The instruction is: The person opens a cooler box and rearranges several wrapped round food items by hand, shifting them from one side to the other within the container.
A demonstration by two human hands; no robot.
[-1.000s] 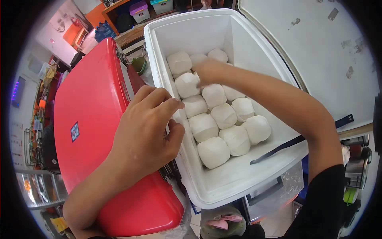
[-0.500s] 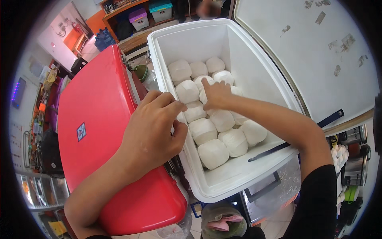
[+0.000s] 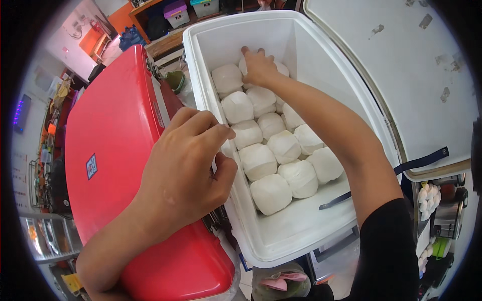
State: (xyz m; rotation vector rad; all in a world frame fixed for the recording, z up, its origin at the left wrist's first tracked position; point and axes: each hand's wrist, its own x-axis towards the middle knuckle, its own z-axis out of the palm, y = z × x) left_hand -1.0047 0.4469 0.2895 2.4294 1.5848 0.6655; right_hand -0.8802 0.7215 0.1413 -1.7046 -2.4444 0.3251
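My left hand (image 3: 186,155), its fingers curled, is at the left rim of the white cooler box (image 3: 261,238), gripping it. Inside the cooler lie several rows of white rounded bundles (image 3: 271,193) with faintly creased surfaces. My right hand (image 3: 258,67) reaches across to the back rows, fingers spread on or just above the bundles there, partly hiding them. A dark strap (image 3: 334,200) hangs over the front right of the cooler.
A closed red cooler (image 3: 113,125) stands left of the white one. The raised white lid (image 3: 411,90) is at the right. Shelving with plastic bins (image 3: 175,16) is behind. A green bucket with pink items (image 3: 281,283) sits below; pots and small goods line the right edge.
My right hand has shifted from the middle rows to the back of the cooler, its forearm now more upright in view. My left hand stays at the rim.
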